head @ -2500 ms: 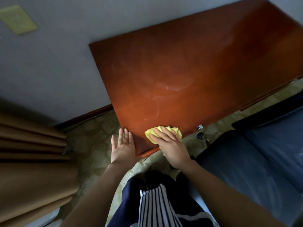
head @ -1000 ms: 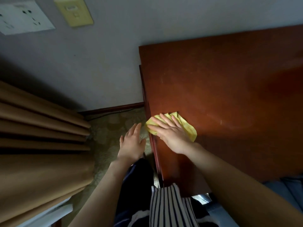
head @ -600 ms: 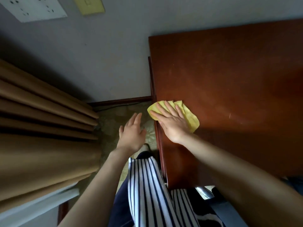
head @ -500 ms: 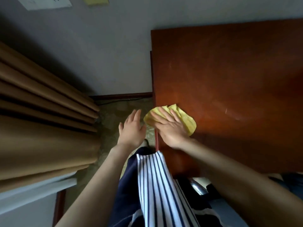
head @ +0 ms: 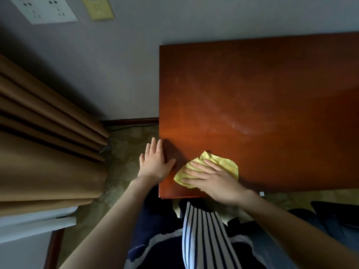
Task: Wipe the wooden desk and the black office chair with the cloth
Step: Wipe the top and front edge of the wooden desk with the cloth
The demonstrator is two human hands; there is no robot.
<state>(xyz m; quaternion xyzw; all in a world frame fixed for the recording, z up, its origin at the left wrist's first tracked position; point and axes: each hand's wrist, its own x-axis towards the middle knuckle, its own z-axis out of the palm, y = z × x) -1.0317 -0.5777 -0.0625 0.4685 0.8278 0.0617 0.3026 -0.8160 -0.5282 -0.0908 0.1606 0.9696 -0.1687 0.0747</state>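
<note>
- My right hand [head: 213, 181] lies flat on the yellow cloth [head: 227, 165], fingers straight and a little spread, pointing toward the table's left edge. It presses the cloth down rather than gripping it.
- The right forearm comes in over the table's near edge at a slant, with the wrist just inside that edge.
- My left hand [head: 155, 164] is flat too, with its fingers straight and close together. It sits at the left edge of the table [head: 262, 90], thumb splayed over the top and fingers running along the edge. I cannot tell whether the palm bears on the wood.
- The hands are apart, the left thumb near the cloth but not touching it.
- The cloth is crumpled on the tabletop near the table's near-left corner, partly under my right palm.
- The tabletop is glossy reddish-brown wood with faint pale smears toward its middle.
- The far edge of the table meets a grey wall [head: 126, 65].
- Left of the table hang brown curtain folds [head: 48, 152] over a patterned floor [head: 124, 152], and a dark baseboard [head: 132, 121] runs along the foot of the wall.
- High on the wall, up and left of the table, are a white socket plate [head: 44, 8] and a yellowish switch plate [head: 99, 7].
- Below the table's near edge, to its right, shows the edge of a dark chair [head: 334, 214] — little of it is visible.
</note>
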